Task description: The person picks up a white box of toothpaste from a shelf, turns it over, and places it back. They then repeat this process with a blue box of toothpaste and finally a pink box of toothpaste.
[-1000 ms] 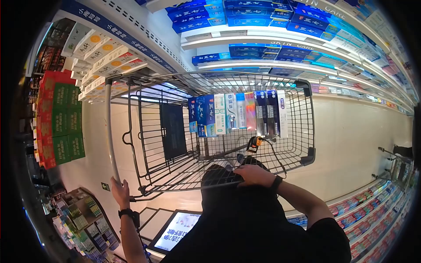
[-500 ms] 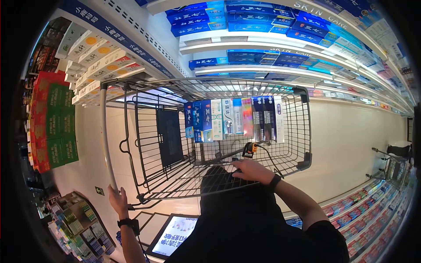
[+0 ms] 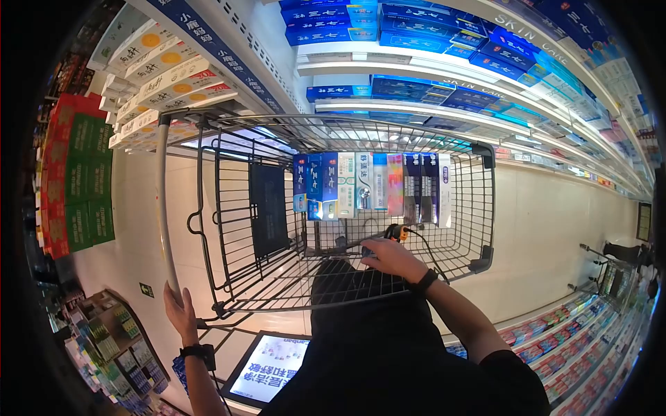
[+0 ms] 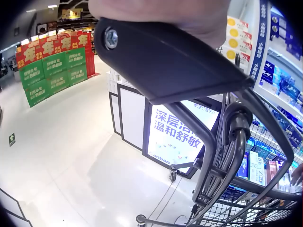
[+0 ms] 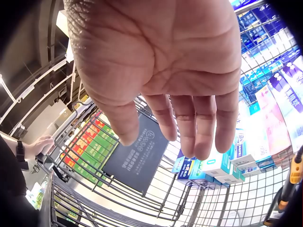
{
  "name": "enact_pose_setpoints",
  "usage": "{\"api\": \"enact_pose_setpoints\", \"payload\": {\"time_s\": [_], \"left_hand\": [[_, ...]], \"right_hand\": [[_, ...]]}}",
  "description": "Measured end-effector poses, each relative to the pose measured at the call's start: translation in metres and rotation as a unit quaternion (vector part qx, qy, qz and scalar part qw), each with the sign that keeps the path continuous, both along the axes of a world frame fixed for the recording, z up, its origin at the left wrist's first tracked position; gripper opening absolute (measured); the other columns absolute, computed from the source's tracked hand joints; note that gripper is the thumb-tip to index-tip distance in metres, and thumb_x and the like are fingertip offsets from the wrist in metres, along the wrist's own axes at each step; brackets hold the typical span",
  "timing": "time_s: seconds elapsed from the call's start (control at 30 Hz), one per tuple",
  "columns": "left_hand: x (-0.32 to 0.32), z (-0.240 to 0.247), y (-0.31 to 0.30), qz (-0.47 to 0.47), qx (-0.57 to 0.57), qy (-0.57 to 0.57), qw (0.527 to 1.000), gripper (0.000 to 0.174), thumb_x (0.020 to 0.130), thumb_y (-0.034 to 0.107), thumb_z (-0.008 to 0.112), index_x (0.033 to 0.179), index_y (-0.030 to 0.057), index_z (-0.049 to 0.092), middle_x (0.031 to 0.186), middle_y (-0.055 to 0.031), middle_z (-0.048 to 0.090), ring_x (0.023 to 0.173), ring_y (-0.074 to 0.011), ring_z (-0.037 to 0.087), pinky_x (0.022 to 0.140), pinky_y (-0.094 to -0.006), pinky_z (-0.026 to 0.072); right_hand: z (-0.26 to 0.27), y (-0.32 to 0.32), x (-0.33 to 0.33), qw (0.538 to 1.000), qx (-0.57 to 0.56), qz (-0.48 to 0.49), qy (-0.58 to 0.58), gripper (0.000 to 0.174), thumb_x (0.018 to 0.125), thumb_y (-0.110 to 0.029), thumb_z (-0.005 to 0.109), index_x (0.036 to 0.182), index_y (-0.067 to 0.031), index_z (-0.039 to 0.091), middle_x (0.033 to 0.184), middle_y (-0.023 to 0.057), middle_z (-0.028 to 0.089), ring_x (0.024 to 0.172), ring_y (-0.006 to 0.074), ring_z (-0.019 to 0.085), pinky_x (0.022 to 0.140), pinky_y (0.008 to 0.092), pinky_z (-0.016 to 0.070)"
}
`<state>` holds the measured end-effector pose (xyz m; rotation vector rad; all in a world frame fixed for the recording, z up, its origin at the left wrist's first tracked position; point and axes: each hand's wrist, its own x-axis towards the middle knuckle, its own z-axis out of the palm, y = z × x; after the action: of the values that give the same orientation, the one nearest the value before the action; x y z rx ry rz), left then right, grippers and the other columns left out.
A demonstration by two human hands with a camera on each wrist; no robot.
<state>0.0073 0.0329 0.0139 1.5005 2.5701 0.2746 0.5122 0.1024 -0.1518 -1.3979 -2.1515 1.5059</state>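
Note:
A metal wire shopping cart (image 3: 485,201) stands sideways before me in the head view, its handle (image 3: 164,201) at the left. My left hand (image 3: 182,315) holds the near end of that handle; in the left wrist view the hand's underside (image 4: 165,9) lies over the dark end bracket (image 4: 175,61). My right hand (image 3: 394,258) hovers over the cart's near side, palm down. Its fingers (image 5: 188,127) hang relaxed, with nothing in them. A row of toothpaste boxes (image 3: 331,184), blue, white, pink and dark, stands along the cart's far side.
An orange-and-black device (image 3: 397,232) with a black cable is at the cart's near side. Shelves of blue boxes (image 3: 416,31) line the far side. Red-and-green cartons (image 3: 87,177) are stacked at left. A lit display panel (image 3: 272,367) stands nearby. Another cart (image 3: 617,274) is at right.
My right hand has risen from the cart's near rim and moved inward over the basket. The left hand stays on the handle, and the cart has shifted slightly left in view.

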Motion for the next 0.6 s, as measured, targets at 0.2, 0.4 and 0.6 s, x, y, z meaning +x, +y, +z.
{"api": "enact_pose_setpoints", "payload": {"time_s": [0.2,0.4,0.6], "left_hand": [[-0.025,-0.020,-0.012,-0.043,0.045,0.038,0.997,0.050,0.093,0.025,0.058,0.132,-0.0030,0.045,0.118,-0.0234,0.059,0.107,-0.0345,0.058,0.093,-0.0391,0.0445],[-0.008,-0.007,-0.004,0.013,0.005,-0.023,1.000,0.055,0.095,0.031,0.057,0.134,-0.0046,0.043,0.121,-0.0244,0.058,0.110,-0.0319,0.058,0.095,-0.0388,0.0428],[-0.014,-0.009,-0.003,0.010,-0.041,0.056,0.998,0.056,0.095,0.036,0.054,0.134,-0.0037,0.044,0.119,-0.0258,0.058,0.108,-0.0347,0.058,0.094,-0.0388,0.0432]], "right_hand": [[-0.010,-0.014,-0.002,0.999,-0.038,-0.002,-0.008,0.044,0.087,-0.035,0.063,0.115,-0.0020,0.057,0.102,0.0210,0.065,0.097,0.0392,0.061,0.082,0.0485,0.0490],[0.016,-0.016,0.019,0.998,-0.067,-0.013,0.001,0.047,0.090,-0.034,0.060,0.123,-0.0013,0.054,0.108,0.0193,0.064,0.103,0.0367,0.060,0.087,0.0452,0.0478],[0.030,-0.019,0.057,0.994,0.017,-0.106,0.021,0.044,0.087,-0.032,0.063,0.116,0.0007,0.057,0.102,0.0201,0.065,0.099,0.0376,0.061,0.085,0.0454,0.0482]]}}
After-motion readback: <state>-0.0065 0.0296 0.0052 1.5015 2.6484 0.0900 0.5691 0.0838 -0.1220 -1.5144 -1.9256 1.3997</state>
